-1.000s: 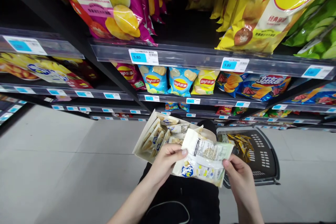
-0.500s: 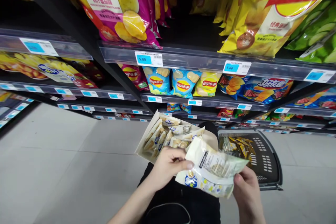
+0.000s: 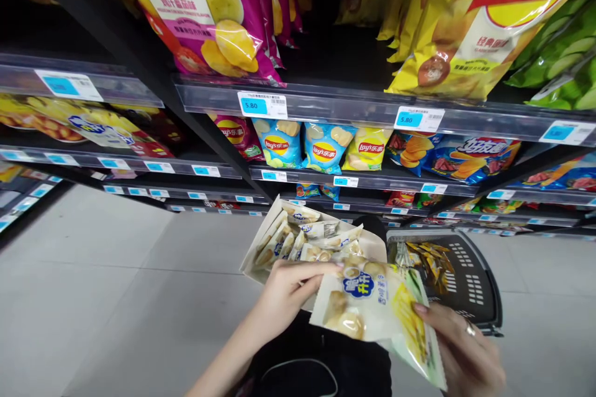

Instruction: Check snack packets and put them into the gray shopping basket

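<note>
A pale snack packet (image 3: 367,304) with a blue logo and pictured chips faces me, front side up, held between both hands. My left hand (image 3: 291,288) pinches its upper left corner with closed fingers. My right hand (image 3: 465,347), with a ring, grips its right edge from below. Just behind the packet lies an open cardboard box (image 3: 261,239) filled with several packets of the same kind.
Black shelves (image 3: 326,102) in front carry chip bags in magenta, yellow, blue and green, with price tags reading 5.80. A dark shopping basket (image 3: 470,279) with yellow packets stands on the grey tiled floor at the right. More shelving runs off to the left.
The packet has been flipped from its printed back side to its front. My right hand dropped lower and to the right; my left hand kept its hold at the top.
</note>
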`<action>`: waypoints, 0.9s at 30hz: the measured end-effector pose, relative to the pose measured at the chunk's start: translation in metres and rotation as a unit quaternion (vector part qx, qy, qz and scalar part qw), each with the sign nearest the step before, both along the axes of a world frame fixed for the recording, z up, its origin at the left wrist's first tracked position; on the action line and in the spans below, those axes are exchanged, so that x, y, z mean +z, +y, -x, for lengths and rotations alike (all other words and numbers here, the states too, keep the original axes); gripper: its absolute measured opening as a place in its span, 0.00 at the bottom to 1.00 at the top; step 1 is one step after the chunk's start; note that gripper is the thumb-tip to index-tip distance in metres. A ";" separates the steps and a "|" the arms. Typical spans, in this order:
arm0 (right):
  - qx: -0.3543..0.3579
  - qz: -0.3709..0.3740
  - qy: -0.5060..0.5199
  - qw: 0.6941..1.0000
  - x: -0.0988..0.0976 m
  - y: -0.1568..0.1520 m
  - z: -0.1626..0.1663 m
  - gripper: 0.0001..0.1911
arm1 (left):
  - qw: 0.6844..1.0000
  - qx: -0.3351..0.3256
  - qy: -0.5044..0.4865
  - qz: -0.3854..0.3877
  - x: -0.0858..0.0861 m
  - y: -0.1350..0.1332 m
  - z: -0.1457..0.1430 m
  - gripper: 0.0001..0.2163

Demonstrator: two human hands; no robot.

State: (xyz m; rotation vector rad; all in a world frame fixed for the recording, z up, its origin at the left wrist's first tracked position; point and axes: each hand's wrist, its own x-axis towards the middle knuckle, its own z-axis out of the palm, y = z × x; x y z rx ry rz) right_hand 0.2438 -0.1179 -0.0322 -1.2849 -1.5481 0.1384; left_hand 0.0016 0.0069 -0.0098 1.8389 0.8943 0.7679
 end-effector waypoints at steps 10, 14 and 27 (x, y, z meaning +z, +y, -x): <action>-0.017 -0.037 0.044 0.998 -0.003 -0.003 0.007 0.14 | 0.976 0.064 -0.143 -0.149 -0.002 -0.007 -0.011 0.07; -0.070 -0.051 0.040 0.995 -0.008 -0.007 0.011 0.17 | 0.974 0.057 -0.150 -0.157 -0.005 -0.011 -0.009 0.08; -0.054 0.048 0.082 0.994 -0.005 -0.008 0.009 0.15 | 0.950 0.117 -0.135 0.255 -0.008 -0.015 -0.017 0.09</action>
